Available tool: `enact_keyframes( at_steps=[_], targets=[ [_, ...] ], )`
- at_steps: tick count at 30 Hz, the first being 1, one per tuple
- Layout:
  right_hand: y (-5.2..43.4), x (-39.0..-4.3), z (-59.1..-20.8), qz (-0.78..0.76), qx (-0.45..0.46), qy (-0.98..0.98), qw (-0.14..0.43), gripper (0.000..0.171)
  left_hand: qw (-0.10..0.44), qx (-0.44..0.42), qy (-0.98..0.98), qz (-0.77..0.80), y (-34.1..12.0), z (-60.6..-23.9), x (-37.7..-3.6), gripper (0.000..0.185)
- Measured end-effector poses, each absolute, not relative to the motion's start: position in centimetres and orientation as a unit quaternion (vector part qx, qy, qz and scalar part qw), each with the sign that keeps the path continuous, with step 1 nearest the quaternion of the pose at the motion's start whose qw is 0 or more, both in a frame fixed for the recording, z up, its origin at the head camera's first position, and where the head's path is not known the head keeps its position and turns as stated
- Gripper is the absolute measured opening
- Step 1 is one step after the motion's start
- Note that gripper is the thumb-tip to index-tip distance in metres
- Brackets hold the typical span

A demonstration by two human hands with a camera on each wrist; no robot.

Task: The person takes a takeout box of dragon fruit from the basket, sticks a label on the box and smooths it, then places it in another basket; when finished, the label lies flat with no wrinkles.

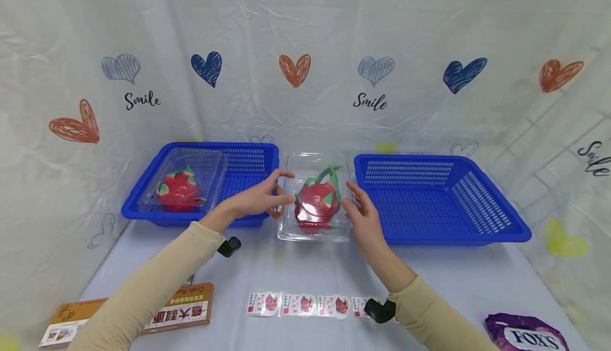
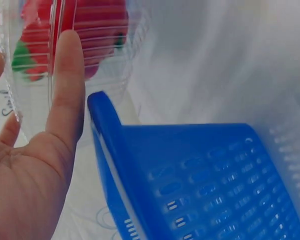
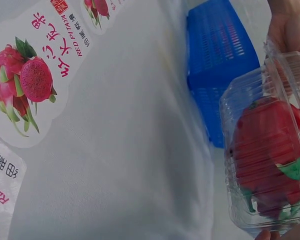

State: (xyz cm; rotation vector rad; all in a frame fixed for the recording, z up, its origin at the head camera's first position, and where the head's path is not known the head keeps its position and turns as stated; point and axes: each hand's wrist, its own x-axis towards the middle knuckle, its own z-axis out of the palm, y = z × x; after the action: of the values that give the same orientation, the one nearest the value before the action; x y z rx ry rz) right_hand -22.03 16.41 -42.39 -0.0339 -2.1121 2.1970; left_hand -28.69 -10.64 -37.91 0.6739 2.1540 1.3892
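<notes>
Left hand [image 1: 260,197] and right hand [image 1: 366,216] reach, as I watch remotely, between the left blue basket [image 1: 248,159] and right blue basket [image 1: 410,173], gripping a clear clamshell box [image 1: 312,163] by its sides, a red dragon fruit [image 1: 316,208] inside. Head view alone shows me both baskets; right wrist alone makes "RED PITAYA" legible on the stickers [image 3: 27,82].

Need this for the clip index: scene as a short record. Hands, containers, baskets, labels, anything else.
left hand: holds the left side of a clear container
right hand: holds its right side
contents: one red-and-green dragon fruit
left basket: blue; holds a second container, also clear, with another fruit inside
right basket: blue, right of the held container
pitaya labels: row of at least four on the table
other: printed box partly behind the left sleeve; purple FOX'S pack, lower right
</notes>
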Motion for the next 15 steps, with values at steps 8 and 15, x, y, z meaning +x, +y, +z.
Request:
enact_keyframes(
  at_steps=[8,15],
  targets=[
    [16.46,-22.19,-42.5,0.719,-0.016,-0.694,0.048,0.047,0.233,0.239,0.793,0.509,-10.31,-38.17,-28.36,0.065],
    [16.58,-22.34,-42.52,0.715,-0.018,-0.697,0.047,0.047,0.228,0.232,0.8,0.503,-10.15,-38.26,-28.41,0.064]
  ],
)
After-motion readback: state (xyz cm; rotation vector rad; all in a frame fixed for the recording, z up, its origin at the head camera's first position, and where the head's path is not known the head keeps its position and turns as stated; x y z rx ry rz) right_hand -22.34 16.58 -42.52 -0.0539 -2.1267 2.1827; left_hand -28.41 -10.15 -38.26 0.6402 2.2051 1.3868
